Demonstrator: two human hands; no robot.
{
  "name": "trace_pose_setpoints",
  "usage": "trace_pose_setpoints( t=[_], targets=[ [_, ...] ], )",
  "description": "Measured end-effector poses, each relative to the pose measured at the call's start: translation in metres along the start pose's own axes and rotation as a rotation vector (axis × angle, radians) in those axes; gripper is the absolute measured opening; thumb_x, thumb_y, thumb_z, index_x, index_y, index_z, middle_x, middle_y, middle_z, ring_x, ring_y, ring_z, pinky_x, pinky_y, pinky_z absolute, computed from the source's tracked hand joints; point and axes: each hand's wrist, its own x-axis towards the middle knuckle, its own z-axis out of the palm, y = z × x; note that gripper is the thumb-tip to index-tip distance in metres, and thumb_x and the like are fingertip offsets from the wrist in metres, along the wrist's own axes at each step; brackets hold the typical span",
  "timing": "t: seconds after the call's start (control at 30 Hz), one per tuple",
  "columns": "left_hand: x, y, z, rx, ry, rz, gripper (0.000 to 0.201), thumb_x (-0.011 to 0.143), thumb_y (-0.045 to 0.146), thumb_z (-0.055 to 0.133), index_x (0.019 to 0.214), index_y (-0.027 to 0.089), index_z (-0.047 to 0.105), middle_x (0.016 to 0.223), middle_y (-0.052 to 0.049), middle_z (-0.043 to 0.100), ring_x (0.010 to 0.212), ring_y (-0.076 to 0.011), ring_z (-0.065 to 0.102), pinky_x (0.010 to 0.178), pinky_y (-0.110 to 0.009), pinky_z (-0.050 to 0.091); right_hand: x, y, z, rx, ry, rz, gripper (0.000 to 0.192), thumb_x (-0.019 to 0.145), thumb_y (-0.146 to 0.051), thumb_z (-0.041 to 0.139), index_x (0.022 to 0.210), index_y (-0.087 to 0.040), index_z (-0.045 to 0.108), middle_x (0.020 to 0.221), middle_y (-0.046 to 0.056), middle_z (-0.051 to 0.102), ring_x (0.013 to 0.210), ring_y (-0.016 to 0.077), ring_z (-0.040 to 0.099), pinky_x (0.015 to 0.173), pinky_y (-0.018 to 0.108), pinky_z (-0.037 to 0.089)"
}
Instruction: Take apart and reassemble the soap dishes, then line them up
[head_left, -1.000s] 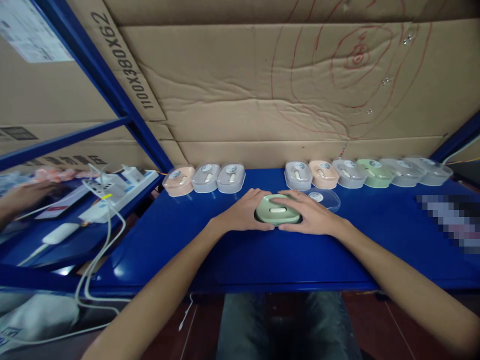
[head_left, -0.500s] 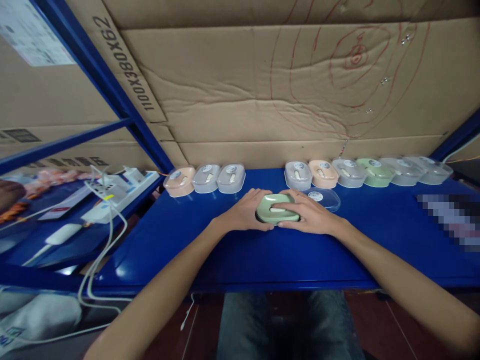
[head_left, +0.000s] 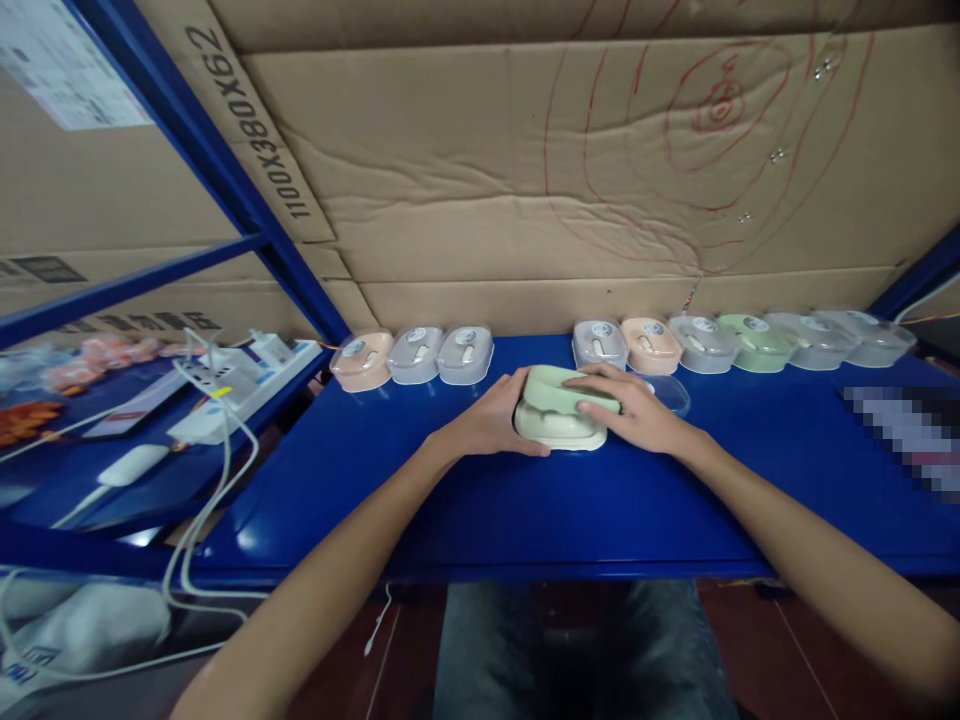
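My left hand [head_left: 495,416] is closed around the left side of a cream-white soap dish base [head_left: 562,434] on the blue table. Gripped in my right hand [head_left: 637,408] is a light green soap dish tray [head_left: 551,386], tilted up above the base. Its left end sits close to my left fingers; whether it touches the base I cannot tell. A clear plastic lid [head_left: 672,393] lies flat behind my right hand, partly covered by it.
Along the cardboard back wall [head_left: 450,180] stand lidded soap dishes: a peach one [head_left: 361,362] and two grey at left, several more at right, including a green one [head_left: 757,345]. White cables [head_left: 225,480] and a power strip [head_left: 225,385] are at left. A blurred-out item lies far right.
My right hand has lifted the green tray up and tilted it, showing the cream-white base beneath. My left hand stays around the dish. The view has shifted slightly.
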Motion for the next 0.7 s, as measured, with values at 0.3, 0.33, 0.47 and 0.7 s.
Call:
trace_pose_setpoints(
  t=[0.3, 0.33, 0.47, 0.7],
  targets=[
    [-0.002, -0.007, -0.02, 0.129, -0.037, 0.021, 0.081, 0.071, 0.063, 0.095, 0.137, 0.026, 0.066, 0.133, -0.011, 0.065, 0.131, -0.0375, 0.057, 0.115, -0.057, 0.046, 0.003, 0.023, -0.015, 0.084, 0.336, 0.167, 0.059, 0.106, -0.074, 0.051, 0.118, -0.025, 0.081, 0.112, 0.009, 0.081, 0.107, 0.0327, 0.074, 0.101, 0.054, 0.059],
    [-0.003, -0.008, -0.022, 0.134, -0.036, 0.016, 0.08, 0.071, 0.062, 0.094, 0.136, 0.025, 0.067, 0.133, -0.011, 0.066, 0.13, -0.0375, 0.057, 0.115, -0.057, 0.046, 0.003, 0.024, -0.014, 0.072, 0.337, 0.167, 0.058, 0.106, -0.074, 0.052, 0.119, -0.025, 0.081, 0.113, 0.009, 0.081, 0.108, 0.0328, 0.074, 0.102, 0.055, 0.059],
    [-0.003, -0.011, -0.029, 0.152, -0.024, 0.016, 0.075, 0.072, 0.061, 0.093, 0.134, 0.025, 0.069, 0.135, -0.011, 0.067, 0.132, -0.0389, 0.057, 0.115, -0.058, 0.046, 0.002, 0.022, -0.012, 0.012, 0.326, 0.146, 0.052, 0.107, -0.068, 0.055, 0.125, -0.026, 0.08, 0.124, 0.011, 0.08, 0.119, 0.0351, 0.073, 0.109, 0.058, 0.055],
    [-0.003, -0.018, -0.031, 0.177, 0.032, -0.044, 0.074, 0.074, 0.063, 0.091, 0.134, 0.025, 0.069, 0.133, -0.013, 0.065, 0.13, -0.0396, 0.059, 0.114, -0.061, 0.048, -0.006, 0.001, -0.015, -0.103, 0.156, -0.084, 0.043, 0.102, -0.056, 0.069, 0.132, -0.027, 0.077, 0.136, 0.014, 0.069, 0.124, 0.0349, 0.07, 0.108, 0.056, 0.056]
  ],
)
